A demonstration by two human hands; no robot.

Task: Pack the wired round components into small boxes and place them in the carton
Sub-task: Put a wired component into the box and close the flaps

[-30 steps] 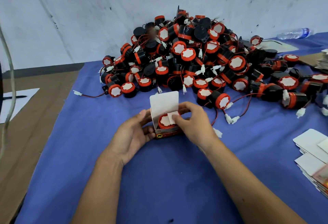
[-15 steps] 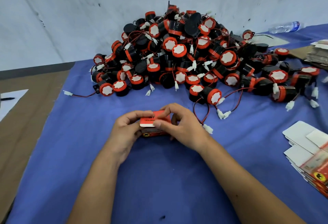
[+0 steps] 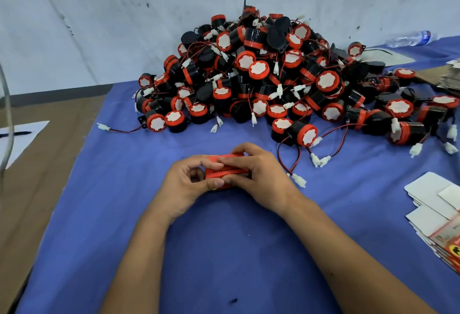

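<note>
A small red box (image 3: 225, 172) sits on the blue cloth (image 3: 224, 251) between both hands, its lid folded down. My left hand (image 3: 185, 184) grips its left side, thumb and fingers curled round it. My right hand (image 3: 258, 176) holds the right side, with fingertips pressing on the lid. Behind them rises a big pile of black and red round components (image 3: 273, 82) with red-black wires and white plugs. The component inside the box is hidden. No carton is in view.
A stack of flat unfolded boxes (image 3: 438, 216) lies at the right edge. A loose wire with a white plug (image 3: 298, 179) trails just right of my right hand. A plastic bottle (image 3: 410, 38) lies far right. Brown board and a paper sheet (image 3: 22, 139) lie left.
The open white flap has been folded down over the component and the box is now closed. Both hands have drawn in tighter around it.
</note>
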